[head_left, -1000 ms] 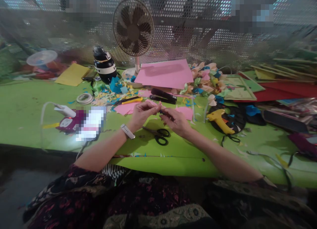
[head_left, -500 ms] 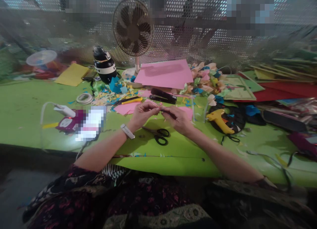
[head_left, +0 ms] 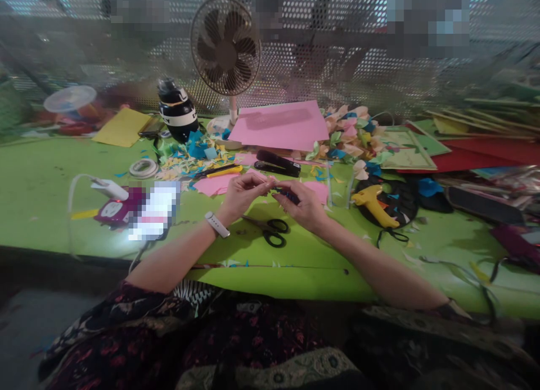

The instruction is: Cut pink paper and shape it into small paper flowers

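My left hand [head_left: 245, 196], with a white watch band at the wrist, is closed in a pinch. Its fingertips meet those of my right hand [head_left: 302, 203] above the table. What the left fingers pinch is too small to make out. Under the curled right fingers shows a dark, bluish slim thing [head_left: 292, 196], mostly hidden. Scissors [head_left: 274, 232] with black handles lie on the green table just below the hands. Behind the fingers are pink paper pieces [head_left: 217, 184], a black stapler [head_left: 277, 164] and a yellow cutter [head_left: 230, 170].
A fan [head_left: 226, 52] stands at the back beside a black bottle [head_left: 179, 114]. Pink sheets [head_left: 282, 125] and a heap of paper flowers [head_left: 348, 131] lie beyond the hands. A yellow glue gun [head_left: 377, 205] is at right, a lit phone [head_left: 156, 210] and tape roll [head_left: 144, 167] at left.
The right fingers have shifted slightly at the pinch, and more of the dark bluish thing shows beneath them. The left hand and the table's things stay in place.
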